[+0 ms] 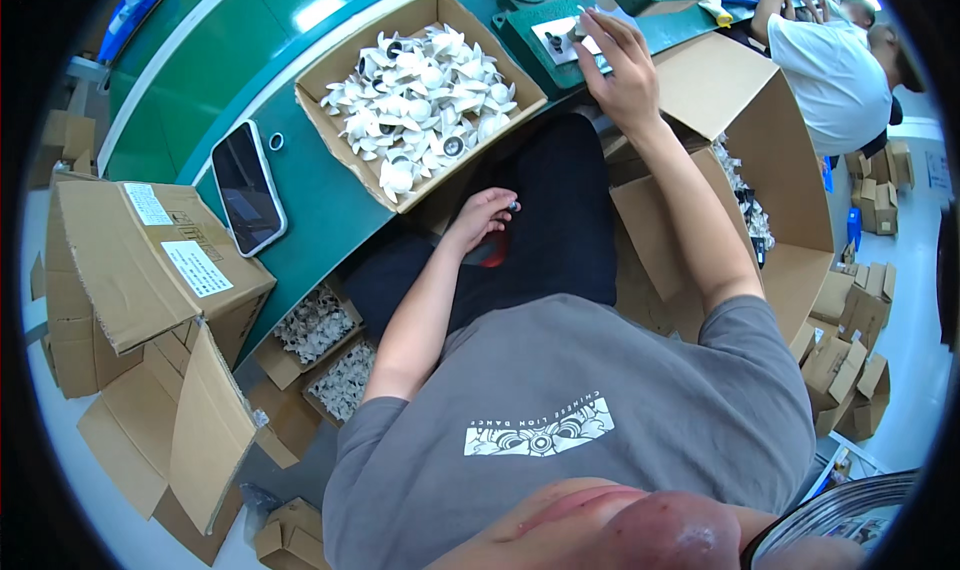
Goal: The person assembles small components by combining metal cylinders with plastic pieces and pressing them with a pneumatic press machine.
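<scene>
My right hand (625,75) reaches to the metal plate (553,42) on the base of a green machine (540,58). Its thumb and fingers close around a small piece there, too small and hidden to name. My left hand (483,218) rests low over my lap, fingers curled, pinching a small dark round part (514,206). Something red shows just under that hand. Between the machine and a phone, an open cardboard box (318,135) holds many white finned plastic parts (425,100), like small impellers, some with a dark ring in the middle.
On the green table (310,205) lie a phone (246,188) and a small white ring (276,142). Open cartons (150,260) stand at the left; boxes of small parts (345,380) sit below. A large open carton (790,190) is by my right arm. Another person (835,80) works far right.
</scene>
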Motion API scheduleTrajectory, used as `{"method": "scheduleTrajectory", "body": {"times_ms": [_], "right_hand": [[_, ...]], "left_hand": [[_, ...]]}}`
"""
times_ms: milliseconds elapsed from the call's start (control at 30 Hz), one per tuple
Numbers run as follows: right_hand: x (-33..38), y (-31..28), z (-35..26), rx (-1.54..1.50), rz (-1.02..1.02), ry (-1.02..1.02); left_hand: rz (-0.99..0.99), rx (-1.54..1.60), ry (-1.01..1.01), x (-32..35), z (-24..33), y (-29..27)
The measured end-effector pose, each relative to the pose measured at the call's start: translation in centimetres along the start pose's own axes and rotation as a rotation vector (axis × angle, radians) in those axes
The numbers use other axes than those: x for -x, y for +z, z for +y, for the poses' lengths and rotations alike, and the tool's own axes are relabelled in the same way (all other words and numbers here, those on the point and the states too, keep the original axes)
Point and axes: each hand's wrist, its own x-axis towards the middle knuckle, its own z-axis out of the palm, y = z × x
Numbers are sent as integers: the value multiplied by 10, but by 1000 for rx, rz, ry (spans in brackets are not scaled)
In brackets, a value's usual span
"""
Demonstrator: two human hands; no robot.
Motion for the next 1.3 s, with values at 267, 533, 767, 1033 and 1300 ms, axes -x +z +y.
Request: {"method": "scheduleTrajectory", "body": {"times_ms": [267, 533, 767, 1033, 1300], "right_hand": [[9, -18, 58, -66, -304, 565], [8, -10, 66, -178, -484, 540], [-3, -2, 17, -330, -264, 578], [-16, -10, -16, -329, -159, 678], [-53, -18, -95, -283, -92, 196]], "left_hand": [[-3, -34, -31, 2, 0, 3], [2, 12, 25, 4, 3, 1], [43, -54, -10, 11, 0, 10], [94, -18, -1, 14, 1, -2], [74, -52, 17, 14, -3, 5]]}}
